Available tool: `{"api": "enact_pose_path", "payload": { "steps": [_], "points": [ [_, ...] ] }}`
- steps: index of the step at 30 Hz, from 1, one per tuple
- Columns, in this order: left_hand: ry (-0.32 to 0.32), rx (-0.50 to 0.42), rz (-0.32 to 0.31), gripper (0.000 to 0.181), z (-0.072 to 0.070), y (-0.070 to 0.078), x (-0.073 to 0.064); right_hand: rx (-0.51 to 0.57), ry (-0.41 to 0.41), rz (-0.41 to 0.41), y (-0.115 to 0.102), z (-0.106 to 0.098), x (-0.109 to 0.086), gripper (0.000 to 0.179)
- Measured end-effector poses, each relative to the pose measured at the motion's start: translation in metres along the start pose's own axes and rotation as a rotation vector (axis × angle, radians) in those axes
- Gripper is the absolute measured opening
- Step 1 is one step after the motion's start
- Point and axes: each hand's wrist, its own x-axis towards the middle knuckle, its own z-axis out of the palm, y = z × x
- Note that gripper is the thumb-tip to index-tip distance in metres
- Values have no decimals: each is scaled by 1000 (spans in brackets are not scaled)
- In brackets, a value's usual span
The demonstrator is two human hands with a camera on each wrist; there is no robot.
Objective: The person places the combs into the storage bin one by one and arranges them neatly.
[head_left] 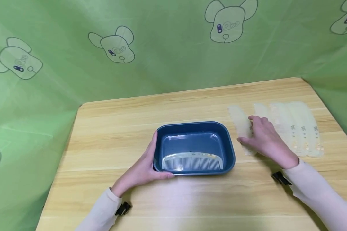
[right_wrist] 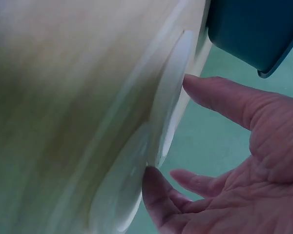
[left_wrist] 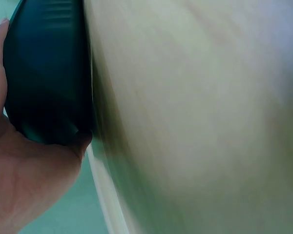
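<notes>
A dark blue rectangular tub (head_left: 194,144) stands on the table, and one pale translucent comb (head_left: 193,161) lies inside along its near wall. My left hand (head_left: 144,165) grips the tub's near left corner, thumb along the front and fingers at the left side; the left wrist view shows the tub's outer wall (left_wrist: 46,73) in that hand. Right of the tub, my right hand (head_left: 263,136) reaches over another comb (head_left: 239,118), thumb and fingers spread across its width. In the right wrist view the thumb tip (right_wrist: 193,85) is right at this comb (right_wrist: 172,97).
Several more pale combs (head_left: 303,128) lie overlapping in a row to the right of my right hand. The light wooden table (head_left: 115,134) extends left of the tub and in front of it. A green printed cloth (head_left: 167,64) hangs behind the table.
</notes>
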Motion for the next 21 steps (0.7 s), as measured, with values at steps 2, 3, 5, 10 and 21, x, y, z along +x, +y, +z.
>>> {"api": "enact_pose_path", "payload": {
  "steps": [2,3,5,10,21],
  "points": [
    [-1,-1,1,153,0,1,0,-2,-13,-8,0,-1,1,97],
    [-1,-3,2,154,0,1,0,-3,-22,-10,0,-2,1,96],
    [-1,-6,7,154,0,2,0,-2,-45,-14,0,-4,1,95],
    [-7,-10,1,153,1,2,0,5,-99,-6,0,-6,1,93],
    [-7,-19,-6,152,2,2,-1,71,-135,-76,2,-10,1,76]
  ]
}}
